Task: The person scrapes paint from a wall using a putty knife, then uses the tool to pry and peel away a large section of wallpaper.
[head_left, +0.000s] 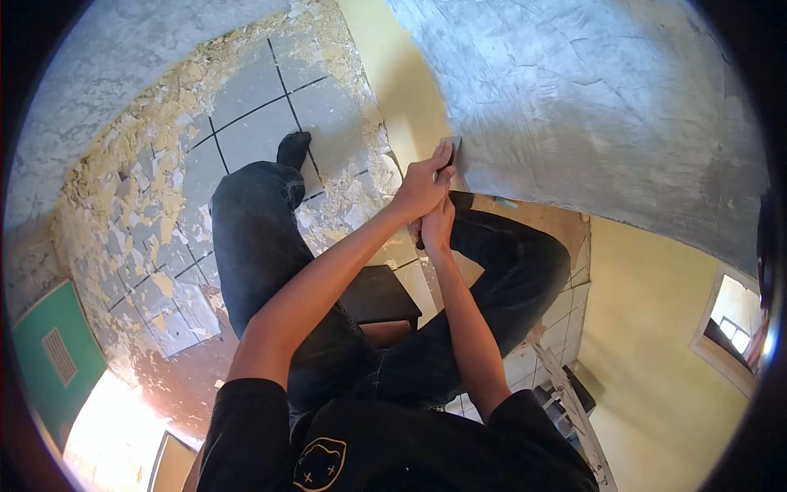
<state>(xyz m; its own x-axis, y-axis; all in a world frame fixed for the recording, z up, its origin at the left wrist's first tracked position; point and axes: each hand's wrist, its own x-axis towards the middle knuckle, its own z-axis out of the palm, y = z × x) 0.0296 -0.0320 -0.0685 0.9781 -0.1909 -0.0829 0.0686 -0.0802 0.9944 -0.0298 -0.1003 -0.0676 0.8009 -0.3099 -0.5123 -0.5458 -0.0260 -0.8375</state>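
Observation:
Both my hands are closed around one scraper (456, 146), whose flat blade tip shows above my fingers. My left hand (425, 185) grips it near the blade, fingers stretched along it toward the wall. Just below, my right hand (437, 225) wraps the handle, and a dark end of it pokes out beside the palm. The blade is at the border between the yellow painted wall strip (410, 90) and the bare grey wall (590, 115). Whether its edge touches the surface cannot be made out.
Paint flakes (156, 213) litter the grey tiled floor (250, 123) on the left. A dark stool (381, 293) stands between my bent legs. At the lower right a ladder-like frame (574, 410) leans near the yellow wall (648, 328). A green panel (61, 361) is at the far left.

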